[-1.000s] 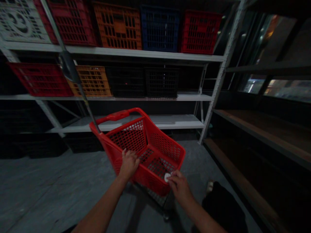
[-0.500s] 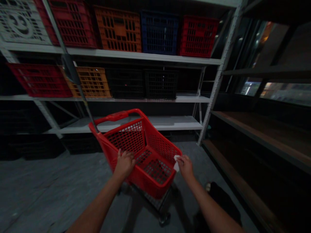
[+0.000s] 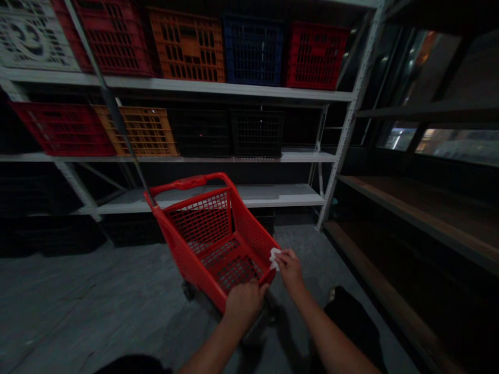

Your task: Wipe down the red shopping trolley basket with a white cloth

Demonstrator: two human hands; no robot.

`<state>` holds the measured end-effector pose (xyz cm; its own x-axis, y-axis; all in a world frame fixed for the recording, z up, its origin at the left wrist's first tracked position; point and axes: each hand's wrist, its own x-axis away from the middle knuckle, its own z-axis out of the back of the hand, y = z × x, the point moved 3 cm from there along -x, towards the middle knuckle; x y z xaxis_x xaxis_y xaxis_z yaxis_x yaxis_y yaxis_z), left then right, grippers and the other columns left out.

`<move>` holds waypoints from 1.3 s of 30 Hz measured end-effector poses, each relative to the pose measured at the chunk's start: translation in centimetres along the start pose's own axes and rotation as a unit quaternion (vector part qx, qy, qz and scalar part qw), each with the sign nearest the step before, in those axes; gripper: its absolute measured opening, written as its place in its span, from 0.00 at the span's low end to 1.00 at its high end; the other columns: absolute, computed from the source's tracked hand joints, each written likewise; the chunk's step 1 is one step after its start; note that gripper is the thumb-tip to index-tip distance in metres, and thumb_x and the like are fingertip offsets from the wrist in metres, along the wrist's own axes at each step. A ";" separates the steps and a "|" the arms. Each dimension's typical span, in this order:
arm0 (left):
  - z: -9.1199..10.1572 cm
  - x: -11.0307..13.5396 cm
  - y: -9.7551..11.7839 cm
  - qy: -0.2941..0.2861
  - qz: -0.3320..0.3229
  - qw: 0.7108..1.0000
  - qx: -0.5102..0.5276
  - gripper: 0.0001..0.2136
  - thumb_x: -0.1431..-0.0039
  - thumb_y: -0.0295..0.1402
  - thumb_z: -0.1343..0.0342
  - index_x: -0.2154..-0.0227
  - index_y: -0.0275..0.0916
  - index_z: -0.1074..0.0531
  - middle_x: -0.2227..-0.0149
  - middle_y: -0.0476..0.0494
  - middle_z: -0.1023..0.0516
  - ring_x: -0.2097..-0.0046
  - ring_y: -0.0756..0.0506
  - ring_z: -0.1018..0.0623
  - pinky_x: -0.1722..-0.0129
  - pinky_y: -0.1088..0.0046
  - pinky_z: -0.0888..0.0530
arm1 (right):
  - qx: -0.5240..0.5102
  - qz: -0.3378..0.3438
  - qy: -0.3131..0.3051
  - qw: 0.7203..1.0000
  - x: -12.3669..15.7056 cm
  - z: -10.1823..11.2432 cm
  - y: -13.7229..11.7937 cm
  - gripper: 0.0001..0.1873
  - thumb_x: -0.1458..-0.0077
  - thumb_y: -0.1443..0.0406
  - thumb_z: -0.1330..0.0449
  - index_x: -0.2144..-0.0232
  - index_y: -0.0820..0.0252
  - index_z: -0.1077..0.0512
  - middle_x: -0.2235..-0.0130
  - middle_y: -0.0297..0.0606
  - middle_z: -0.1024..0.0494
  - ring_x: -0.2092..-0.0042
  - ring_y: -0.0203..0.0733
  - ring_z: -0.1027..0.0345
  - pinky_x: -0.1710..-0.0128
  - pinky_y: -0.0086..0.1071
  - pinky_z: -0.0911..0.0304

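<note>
Standing at an angle on the gray floor [image 3: 97, 296], the shopping cart [image 3: 254, 231] is bright red plastic, its handle [image 3: 189, 182] toward the white rack [image 3: 273, 195] and its narrow end toward the person. Its sides and bottom are pierced with rows of small holes, and the rims are smooth and solid. A dark wheel [image 3: 188, 290] shows under the left side, and a thin pole [image 3: 93, 65] rises from the left end of the handle, slanting up and left past the crates. The left hand [image 3: 245, 300] lies over the near rim, its fingers bent down out of sight, so I cannot tell how tightly they close. Beside it, at the near right corner, the right hand [image 3: 290, 267] pinches a crumpled white wad [image 3: 275, 258] (paper or cloth, I cannot tell which) between thumb and fingertips, with the wad right at the rim. Behind the cart, the rack's upper shelves carry crates, among them an orange crate [image 3: 189, 48] and a blue crate [image 3: 253, 52] side by side on the higher one.
</note>
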<state>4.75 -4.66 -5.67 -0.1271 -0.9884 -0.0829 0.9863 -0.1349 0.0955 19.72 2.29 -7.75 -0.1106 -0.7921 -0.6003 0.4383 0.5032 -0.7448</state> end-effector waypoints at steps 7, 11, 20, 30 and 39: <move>0.2 0.6 -1.5 -0.001 -0.012 1.000 -0.022 0.21 0.39 0.38 0.68 0.67 0.34 0.30 0.75 0.36 0.23 0.70 0.41 0.22 0.73 0.66 0.29 | -0.004 0.008 -0.054 0.999 3.3 -1.5 -2.7 0.08 0.50 0.70 0.46 0.70 0.59 0.26 0.69 0.37 0.30 0.66 0.37 0.34 0.65 0.29 0.38; 0.3 1.2 -1.8 -0.013 -0.015 1.000 -0.023 0.21 0.39 0.38 0.68 0.66 0.36 0.30 0.74 0.37 0.23 0.69 0.40 0.22 0.72 0.65 0.28 | -0.011 0.028 -0.077 0.997 5.0 -2.0 -3.9 0.09 0.50 0.70 0.46 0.70 0.58 0.26 0.68 0.37 0.30 0.64 0.37 0.35 0.64 0.28 0.38; 0.6 3.3 -2.0 -0.045 -0.023 0.998 -0.026 0.22 0.40 0.40 0.69 0.65 0.36 0.30 0.73 0.36 0.23 0.70 0.40 0.22 0.72 0.65 0.28 | 0.055 -0.015 0.067 0.996 -2.7 3.4 0.9 0.07 0.52 0.66 0.45 0.74 0.62 0.28 0.70 0.38 0.33 0.68 0.39 0.37 0.67 0.32 0.39; 1.1 4.5 -3.8 -0.080 -0.049 0.995 -0.043 0.23 0.39 0.39 0.70 0.65 0.37 0.29 0.73 0.36 0.22 0.70 0.40 0.22 0.72 0.64 0.28 | -0.011 -0.027 -0.083 0.996 1.4 1.5 -2.4 0.04 0.52 0.67 0.45 0.75 0.60 0.30 0.71 0.36 0.31 0.67 0.39 0.36 0.67 0.30 0.40; 2.1 5.1 -5.7 -0.107 -0.047 0.993 -0.034 0.26 0.40 0.43 0.72 0.66 0.38 0.28 0.71 0.37 0.22 0.67 0.43 0.22 0.69 0.69 0.29 | -0.016 -0.029 -0.078 0.996 -1.0 -0.4 -2.7 0.04 0.54 0.69 0.46 0.77 0.61 0.31 0.74 0.33 0.31 0.70 0.37 0.37 0.70 0.28 0.42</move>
<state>-1.70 -9.12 -4.56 -0.2319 -0.9647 0.1246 0.9727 -0.2301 0.0291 18.32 1.87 -5.25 0.0067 -0.8628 -0.5055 0.4055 0.4645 -0.7873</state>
